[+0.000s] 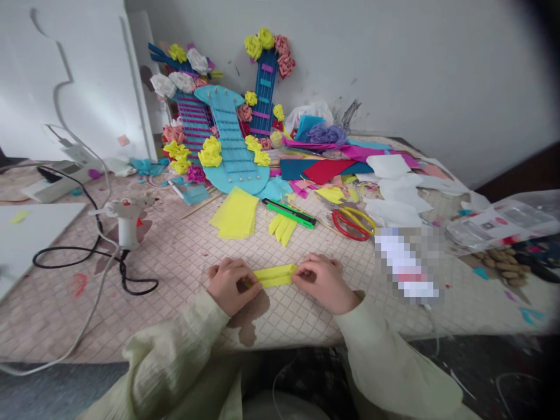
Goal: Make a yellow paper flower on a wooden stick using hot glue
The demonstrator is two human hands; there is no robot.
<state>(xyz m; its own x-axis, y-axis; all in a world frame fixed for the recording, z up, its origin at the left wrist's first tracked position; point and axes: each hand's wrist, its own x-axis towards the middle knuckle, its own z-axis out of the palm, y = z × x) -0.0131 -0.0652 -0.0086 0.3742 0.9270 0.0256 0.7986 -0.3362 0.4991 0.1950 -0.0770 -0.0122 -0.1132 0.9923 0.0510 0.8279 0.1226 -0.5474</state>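
A folded strip of yellow crepe paper (275,276) stretches between my two hands, just above the tabletop. Its left end is pinched by my left hand (231,284), thumb against fingers. At the other end, the thumb and fingertips of my right hand (322,282) close on the strip's edge. Beyond them lie a stack of yellow paper sheets (236,213) and several narrow folded yellow pieces (282,228). A green utility knife (289,213) rests across the tops of those pieces.
Red-and-yellow-handled scissors (353,224) lie to the right, near a blurred-out object (406,265). On the left stands a white glue gun (128,224) with looping cables. Blue paper-flower-decorated instrument shapes (231,140) lean on the wall beside heaped coloured paper (332,169). A clear plastic container (503,221) sits far right.
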